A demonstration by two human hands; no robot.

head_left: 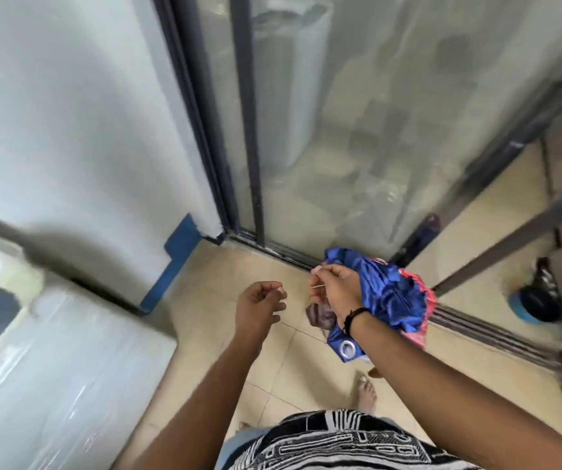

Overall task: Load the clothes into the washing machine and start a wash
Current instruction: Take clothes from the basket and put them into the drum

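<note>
White and wrapped in clear film, the washing machine (pixel 52 351) fills the lower left corner. Blue and red shiny clothes (pixel 391 293) bunch against the right hand (pixel 337 293), whose curled fingers grip them above the tiled floor (pixel 205 300). The left hand (pixel 259 308) hangs loosely curled just beside, holding nothing.

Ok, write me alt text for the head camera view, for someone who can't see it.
Seen from above, a person's right hand holds a bundle of shiny blue and red clothes over a tiled floor, while the left hand hangs loosely curled and holds nothing. A white washing machine stands at lower left, and glass sliding doors are ahead.
</note>
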